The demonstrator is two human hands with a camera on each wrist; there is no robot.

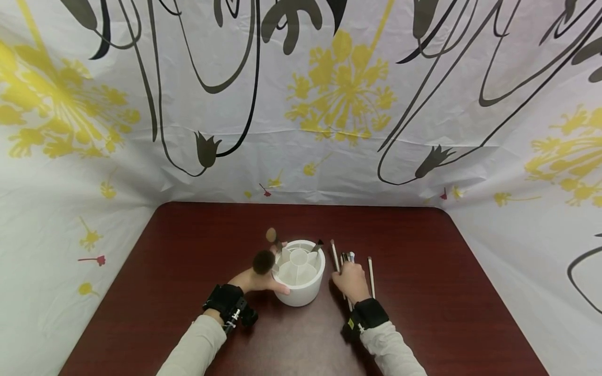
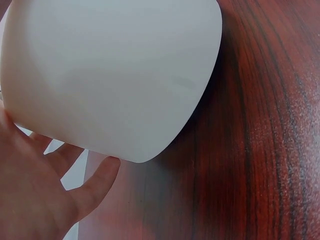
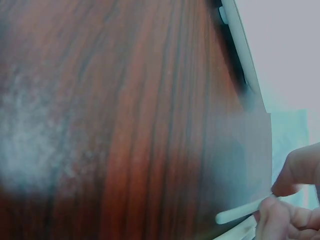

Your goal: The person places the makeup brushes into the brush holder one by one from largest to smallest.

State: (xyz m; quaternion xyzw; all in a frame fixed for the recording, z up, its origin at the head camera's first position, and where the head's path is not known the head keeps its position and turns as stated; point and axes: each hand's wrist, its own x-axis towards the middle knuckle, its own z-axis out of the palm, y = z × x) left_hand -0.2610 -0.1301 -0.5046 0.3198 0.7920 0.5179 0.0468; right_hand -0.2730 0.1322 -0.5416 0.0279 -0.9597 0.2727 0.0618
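A round white makeup brush holder (image 1: 301,297) with several compartments stands on the table, its smooth wall (image 2: 120,75) filling much of the left wrist view. My left hand (image 1: 254,280) grips it from the left, thumb on the near side and fingers around the far side. Inside are a large dark fluffy brush (image 1: 264,262), a tan-headed brush (image 1: 271,235) and a dark-tipped brush (image 1: 319,244). To the right of the holder, my right hand (image 1: 351,282) is low over several thin brushes. Its thumb and finger pinch a pale-handled makeup brush (image 3: 240,212).
One thin brush (image 1: 371,274) lies to the right of my right hand, another (image 1: 334,250) to its left. The dark red wooden table (image 1: 211,230) ends at a patterned white cloth (image 1: 329,172) behind and at the sides.
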